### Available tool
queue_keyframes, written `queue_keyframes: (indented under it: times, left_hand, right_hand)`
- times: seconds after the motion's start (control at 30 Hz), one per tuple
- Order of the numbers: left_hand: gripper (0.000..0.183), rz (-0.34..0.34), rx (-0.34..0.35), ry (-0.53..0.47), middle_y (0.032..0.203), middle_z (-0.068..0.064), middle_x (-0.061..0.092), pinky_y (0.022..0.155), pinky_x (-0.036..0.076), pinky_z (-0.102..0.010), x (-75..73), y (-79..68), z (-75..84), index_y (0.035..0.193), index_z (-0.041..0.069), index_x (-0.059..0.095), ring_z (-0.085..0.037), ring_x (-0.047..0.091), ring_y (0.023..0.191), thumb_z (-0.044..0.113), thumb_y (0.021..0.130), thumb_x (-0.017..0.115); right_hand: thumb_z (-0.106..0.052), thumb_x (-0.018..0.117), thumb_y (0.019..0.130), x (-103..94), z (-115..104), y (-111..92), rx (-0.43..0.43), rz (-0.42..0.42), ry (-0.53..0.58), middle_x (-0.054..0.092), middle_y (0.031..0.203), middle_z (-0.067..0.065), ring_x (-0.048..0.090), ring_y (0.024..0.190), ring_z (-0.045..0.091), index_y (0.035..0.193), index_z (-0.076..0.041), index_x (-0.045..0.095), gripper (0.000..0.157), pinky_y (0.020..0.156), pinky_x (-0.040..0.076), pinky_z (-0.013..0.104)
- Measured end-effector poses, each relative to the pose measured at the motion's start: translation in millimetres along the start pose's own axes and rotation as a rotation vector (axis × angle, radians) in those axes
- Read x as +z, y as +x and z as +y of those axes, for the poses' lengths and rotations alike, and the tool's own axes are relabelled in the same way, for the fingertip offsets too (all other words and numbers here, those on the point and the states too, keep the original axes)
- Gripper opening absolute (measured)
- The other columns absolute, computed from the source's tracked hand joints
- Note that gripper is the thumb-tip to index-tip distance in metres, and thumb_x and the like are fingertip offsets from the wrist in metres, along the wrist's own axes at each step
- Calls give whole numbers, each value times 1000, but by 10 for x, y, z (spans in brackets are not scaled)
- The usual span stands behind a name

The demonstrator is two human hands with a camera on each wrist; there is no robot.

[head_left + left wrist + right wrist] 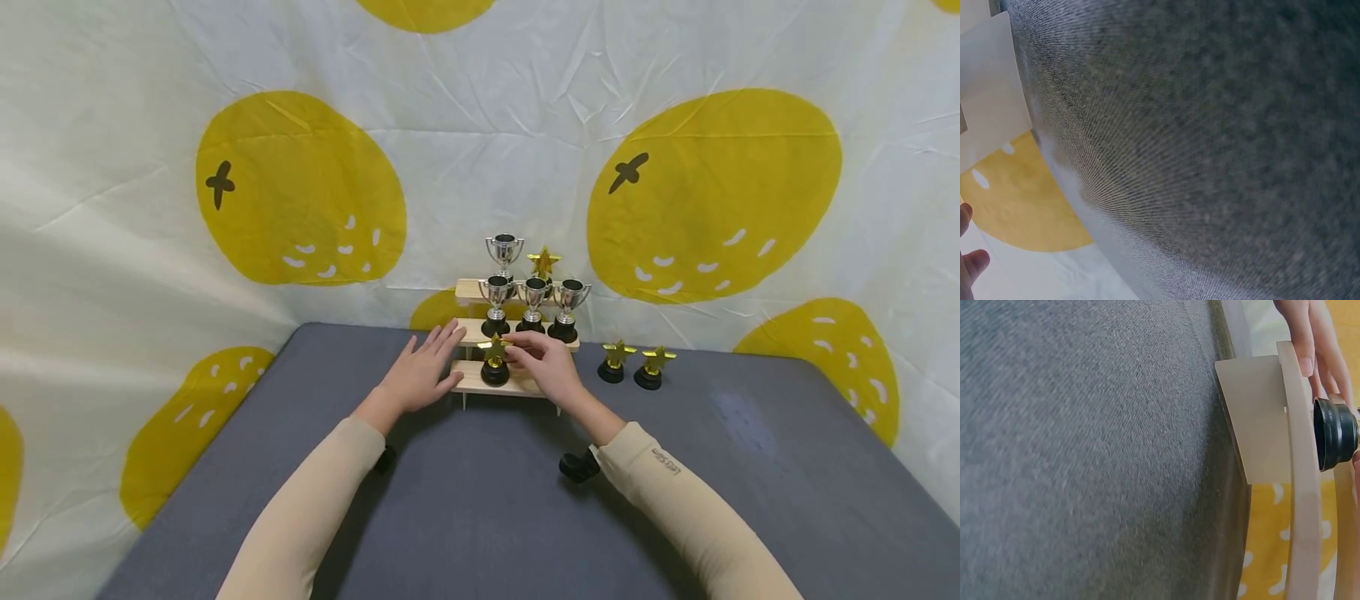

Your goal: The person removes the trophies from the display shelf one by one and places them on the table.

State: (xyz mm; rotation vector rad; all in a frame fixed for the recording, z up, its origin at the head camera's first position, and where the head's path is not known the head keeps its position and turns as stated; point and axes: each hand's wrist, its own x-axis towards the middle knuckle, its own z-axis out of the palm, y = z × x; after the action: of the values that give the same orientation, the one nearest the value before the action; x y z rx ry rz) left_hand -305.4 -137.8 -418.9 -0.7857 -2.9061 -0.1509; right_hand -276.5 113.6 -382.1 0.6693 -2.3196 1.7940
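Note:
A wooden three-step stand [468,381] stands on the table at mid view. My right hand [553,363] pinches the gold star of a small star trophy [494,372] with thumb and fingertips. Its round black base [1337,433] is upright at the lowest step, left of the middle. My left hand [420,373] has its fingers extended at the stand's left side, fingertips by the middle step and thumb by the lowest. In the left wrist view only two fingertips [975,264] show. Silver cup trophies [496,293] line the middle step behind the held star.
On the top step are another silver cup [505,250] and a gold star trophy [543,262]. Two more star trophies [615,360] stand on the grey table [480,500] to the right. A white curtain [487,167] with yellow fruit prints hangs behind the table.

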Motion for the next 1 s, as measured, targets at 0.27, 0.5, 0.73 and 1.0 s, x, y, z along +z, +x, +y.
queue_keyframes:
  times: [0.27,0.5,0.73,1.0]
  left_hand:
    - [76,5,-8,17,172,-6,5,119,18,-64,-49,4,-13,167,17,11,-31,18,155,48,108,47]
    - [76,-1,9,8,172,-6,4,118,18,-64,7,2,-1,167,17,9,-31,18,155,48,108,46]
    - [77,20,7,4,172,-6,5,118,18,-64,56,-4,12,167,17,10,-31,18,155,48,108,48]
    - [76,15,5,8,172,-7,4,119,18,-64,28,-2,-1,167,16,10,-31,17,155,47,108,47]
  right_hand:
    - [0,66,99,-109,235,96,-32,30,-5,70,114,26,71,100,41,123,10,69,26,83,59,46]
    - [-4,68,99,-234,249,-2,-57,47,-27,72,111,23,74,94,33,121,6,72,24,80,60,40]
    - [-1,66,99,-360,259,-87,-86,56,-45,71,111,24,75,93,31,122,8,71,25,80,60,35]
    - [-3,66,100,-579,250,-169,-51,47,-49,70,112,27,74,94,32,125,9,69,27,80,60,39]
